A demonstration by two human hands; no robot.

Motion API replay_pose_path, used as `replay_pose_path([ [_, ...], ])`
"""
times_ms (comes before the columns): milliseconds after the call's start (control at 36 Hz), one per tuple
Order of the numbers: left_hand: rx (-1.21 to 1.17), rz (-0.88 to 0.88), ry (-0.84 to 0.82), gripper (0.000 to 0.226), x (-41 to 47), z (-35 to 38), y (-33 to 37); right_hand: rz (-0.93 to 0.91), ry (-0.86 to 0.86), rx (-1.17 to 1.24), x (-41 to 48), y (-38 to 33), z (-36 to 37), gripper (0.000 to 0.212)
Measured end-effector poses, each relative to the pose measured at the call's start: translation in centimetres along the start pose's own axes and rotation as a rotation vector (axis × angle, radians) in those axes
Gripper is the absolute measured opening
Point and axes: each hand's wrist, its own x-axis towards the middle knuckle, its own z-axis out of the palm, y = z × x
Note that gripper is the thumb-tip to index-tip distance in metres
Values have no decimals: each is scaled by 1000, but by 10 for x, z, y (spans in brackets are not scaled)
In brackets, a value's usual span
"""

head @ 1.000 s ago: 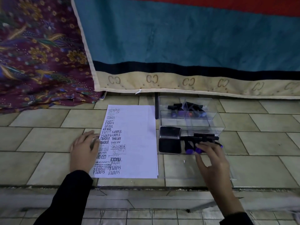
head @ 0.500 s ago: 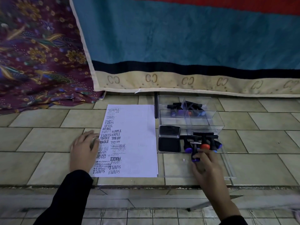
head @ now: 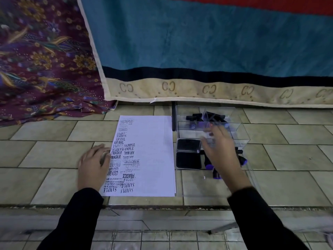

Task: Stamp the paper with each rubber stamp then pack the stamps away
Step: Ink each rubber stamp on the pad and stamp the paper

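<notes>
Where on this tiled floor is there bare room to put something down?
Bare tiles lie left of the left hand, below the patterned cloth; more lie right of the clear box. It is crowded right of the paper, where the ink pad, loose stamps and the right hand bunch together.

Home interior, floor level: beige tiled floor (head: pixel 54 156), mattress (head: pixel 198 51) in teal cover with "CC" border propped upright at floor's far edge, maroon batik cloth (head: pixel 41 60) bunched beside it.
</notes>
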Motion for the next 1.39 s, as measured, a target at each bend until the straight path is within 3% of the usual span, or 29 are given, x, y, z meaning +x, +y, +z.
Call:
replay_pose_path([
  [139,6,1,-13,19,0,0,-1,157,-176,-85,72,-2,26,16],
  [278,5,-16,-38,37,0,-3,2,266,-368,-318,109,-1,51,16],
  [389,11,-13,-26,22,1,-1,-1,256,-416,-445,122,-6,62,16],
  [611,20,-27,-19,19,1,-1,0,357,-500,-486,129,-11,71,24],
  [861,2,-21,-7,18,1,-1,1,470,-419,-360,130,-14,77,25],
  [1028,2,-20,-8,18,1,-2,2,440,-369,-365,130,-13,75,20],
  [1139,2,-24,-14,18,1,-2,2,388,-292,-346,128,-8,72,29],
  [1250,0,-18,-13,18,1,-2,1,291,-181,-175,127,-4,65,34],
  [1389,-18,-24,-23,36,1,-4,4,275,-40,176,109,-13,44,27],
])
